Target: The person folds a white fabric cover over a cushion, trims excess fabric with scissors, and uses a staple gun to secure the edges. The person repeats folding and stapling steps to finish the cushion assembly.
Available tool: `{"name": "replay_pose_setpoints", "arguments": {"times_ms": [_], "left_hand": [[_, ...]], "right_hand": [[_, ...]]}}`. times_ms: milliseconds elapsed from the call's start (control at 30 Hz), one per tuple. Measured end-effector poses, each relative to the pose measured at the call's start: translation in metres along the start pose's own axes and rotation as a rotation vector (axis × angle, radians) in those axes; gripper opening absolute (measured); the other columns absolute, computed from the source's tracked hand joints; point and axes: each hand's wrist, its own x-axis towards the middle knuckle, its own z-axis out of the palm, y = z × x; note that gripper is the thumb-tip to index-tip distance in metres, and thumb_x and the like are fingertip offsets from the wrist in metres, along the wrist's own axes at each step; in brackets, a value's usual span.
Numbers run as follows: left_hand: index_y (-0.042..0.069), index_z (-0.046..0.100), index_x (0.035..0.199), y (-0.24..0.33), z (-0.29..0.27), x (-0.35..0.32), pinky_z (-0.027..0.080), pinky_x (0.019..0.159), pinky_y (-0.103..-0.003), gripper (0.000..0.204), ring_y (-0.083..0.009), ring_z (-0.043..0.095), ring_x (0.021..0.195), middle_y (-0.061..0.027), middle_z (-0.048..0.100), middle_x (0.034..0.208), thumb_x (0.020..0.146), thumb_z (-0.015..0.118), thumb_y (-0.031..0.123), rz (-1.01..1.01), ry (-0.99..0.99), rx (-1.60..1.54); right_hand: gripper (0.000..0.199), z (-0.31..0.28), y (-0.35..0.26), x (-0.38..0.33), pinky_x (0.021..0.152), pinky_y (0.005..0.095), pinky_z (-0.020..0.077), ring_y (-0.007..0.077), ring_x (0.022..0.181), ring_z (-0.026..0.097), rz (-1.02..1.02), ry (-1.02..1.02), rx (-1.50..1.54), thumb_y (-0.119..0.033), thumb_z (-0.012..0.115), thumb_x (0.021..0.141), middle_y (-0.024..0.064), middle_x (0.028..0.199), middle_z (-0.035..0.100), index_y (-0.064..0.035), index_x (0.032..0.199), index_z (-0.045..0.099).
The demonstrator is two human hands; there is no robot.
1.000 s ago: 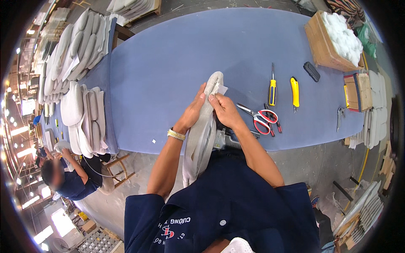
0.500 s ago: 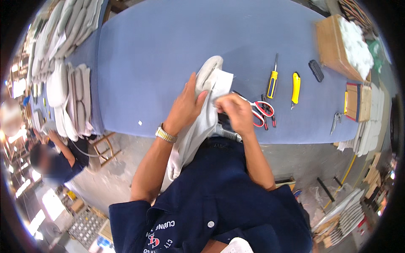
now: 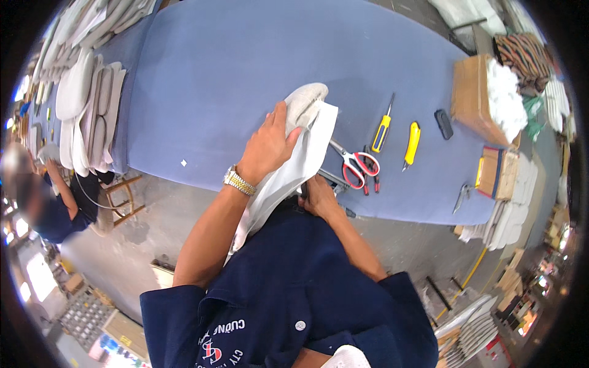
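A long white padded cover hangs over the near edge of the blue table, its rounded upper end resting on the tabletop. My left hand, with a metal wristwatch, presses flat on the upper part of the cover and grips it. My right hand is lower, at the table's edge beside the cover, closed around a dark tool that is mostly hidden. Red-handled scissors lie just right of the cover.
A yellow-handled screwdriver, a yellow utility knife and a small black object lie on the table. A cardboard box of white stuffing stands at the right. White padded pieces are stacked at the left. Another person sits lower left.
My right hand has dropped from the top of the cover down to the table's edge. My left hand stays on the cover's upper part. The view has shifted closer.
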Motion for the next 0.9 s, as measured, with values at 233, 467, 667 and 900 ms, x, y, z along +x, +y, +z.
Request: {"name": "replay_pose_setpoints", "arguments": {"times_ms": [233, 467, 667, 900], "left_hand": [[-0.006, 0.035, 0.153, 0.0, 0.022, -0.01, 0.049, 0.109, -0.052, 0.069, -0.0506, 0.052, 0.135, -0.035, 0.05, 0.147, 0.104, 0.06, 0.036, 0.002, 0.102, 0.081], [-0.004, 0.034, 0.155, 0.009, 0.025, -0.01, 0.05, 0.105, -0.063, 0.073, -0.0478, 0.048, 0.142, -0.0248, 0.042, 0.16, 0.103, 0.061, 0.039, -0.077, 0.06, 0.074], [-0.004, 0.033, 0.156, 0.015, 0.016, -0.01, 0.049, 0.109, -0.057, 0.072, -0.0472, 0.047, 0.143, -0.0268, 0.045, 0.157, 0.1, 0.064, 0.031, -0.095, 0.04, 0.061], [-0.002, 0.026, 0.16, 0.015, 0.012, -0.013, 0.047, 0.111, -0.06, 0.078, -0.0459, 0.043, 0.146, -0.0255, 0.039, 0.162, 0.098, 0.066, 0.023, -0.122, -0.022, 0.059]], "right_hand": [[0.048, -0.141, -0.024, -0.059, 0.079, 0.0394, 0.0581, 0.0273, 0.084, 0.072, 0.386, 0.216, 0.394, -0.022, 0.083, 0.084, 0.0202, 0.104, 0.075, 0.0046, 0.121, 0.069], [0.046, -0.215, -0.088, -0.028, 0.094, 0.0406, 0.0532, 0.0262, 0.106, 0.07, -0.224, 0.451, 0.227, -0.005, 0.079, 0.082, 0.0184, 0.119, 0.071, 0.0043, 0.125, 0.065], [0.043, -0.17, -0.07, 0.024, 0.086, 0.0287, 0.0557, 0.0113, 0.096, 0.07, -0.04, 0.272, 0.574, -0.008, 0.083, 0.082, 0.0076, 0.105, 0.076, 0.003, 0.121, 0.069], [0.043, -0.164, -0.057, 0.034, 0.085, 0.03, 0.056, 0.0149, 0.096, 0.072, -0.079, 0.249, 0.449, -0.011, 0.083, 0.081, 0.0099, 0.104, 0.077, 0.0016, 0.12, 0.07]]}}
